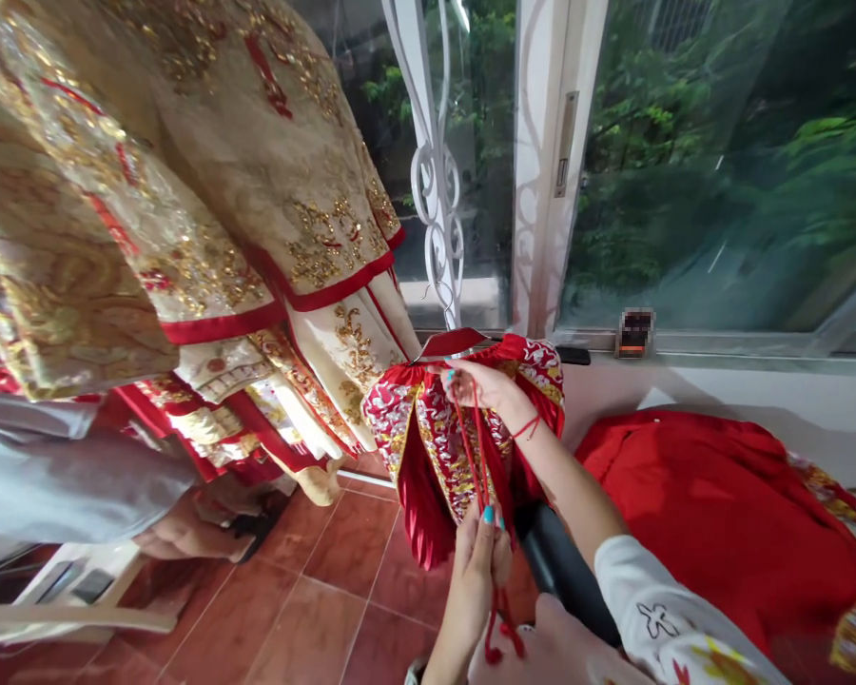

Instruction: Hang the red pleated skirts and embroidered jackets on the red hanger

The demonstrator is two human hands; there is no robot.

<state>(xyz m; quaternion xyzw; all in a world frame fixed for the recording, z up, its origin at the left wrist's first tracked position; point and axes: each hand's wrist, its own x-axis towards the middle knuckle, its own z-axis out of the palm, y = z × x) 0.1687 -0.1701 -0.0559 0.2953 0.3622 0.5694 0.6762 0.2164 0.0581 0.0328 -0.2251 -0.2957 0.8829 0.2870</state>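
Holding the red embroidered garment with silver and gold thread point(446, 433) up by its top edge, our right hand point(489, 385) sits just below the red-covered hanger with a metal hook point(448, 338), its fingers curled closed on the fabric and on the upper end of a thin red cord point(476, 447). A loop of red string rings that wrist. The cord runs straight down the front of the garment to our left hand point(479, 557), whose fingers (nails painted teal) are pinched shut around it; the loose knotted end dangles under the hand near the lower edge of the view. The garment hangs in front of us over the terracotta tiled floor point(342, 590), between the rack of clothes on the left and the red cloth on the right.

A black cylindrical tube point(563, 576) lies tucked along our right forearm, beside the white patterned sleeve point(674, 618). Cream and gold embroidered robes with red trim point(206, 209) fill the left side, hanging close together. Beneath them another person's hand point(192, 533) rests near a dark object, a grey sleeve above it. A large red cloth point(713, 523) lies spread at the right, below the white-framed window point(542, 171) with green trees outside
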